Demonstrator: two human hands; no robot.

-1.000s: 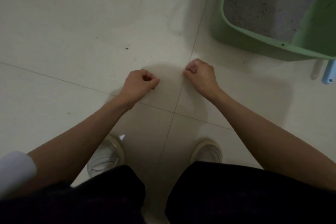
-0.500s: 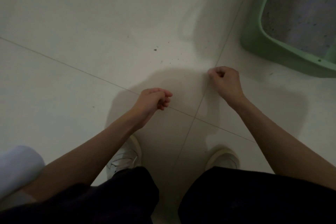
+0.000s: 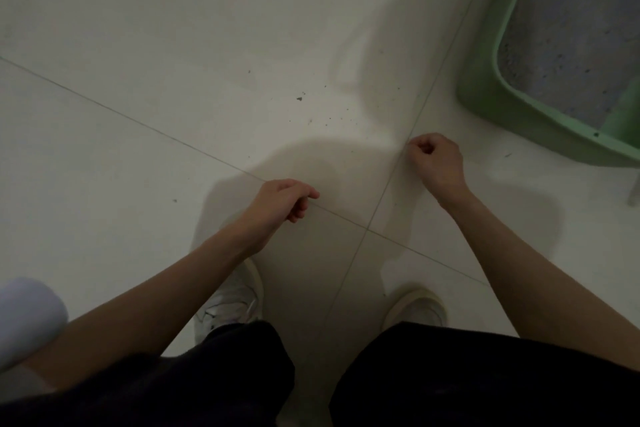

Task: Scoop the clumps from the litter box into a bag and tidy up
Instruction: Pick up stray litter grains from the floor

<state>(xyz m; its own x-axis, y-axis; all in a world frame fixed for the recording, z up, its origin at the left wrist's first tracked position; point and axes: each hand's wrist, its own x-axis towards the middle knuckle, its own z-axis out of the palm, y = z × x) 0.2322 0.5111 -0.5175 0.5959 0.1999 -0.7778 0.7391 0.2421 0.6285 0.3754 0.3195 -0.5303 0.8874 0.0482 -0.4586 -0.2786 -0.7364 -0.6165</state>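
Pale tiled floor fills most of the view, w/ grout lines crossing just below the hands. Green litter box is seen at the upper right edge, cut off by the frame; grey litter is held inside it. Dark specks are scattered on the floor to the left of the box.

Both forearms are stretched fwd & down over the floor from the lower corners. Right hand is held nearest the box, just off its lower left corner, apart from it; its fingers are curled into a loose fist & nothing is seen in them. Left hand is held further from the box, lower & to the left, knuckles up; its fingers are loosely curled, relaxed, nothing gripped.

White shoes and dark trousers are seen well below the box.
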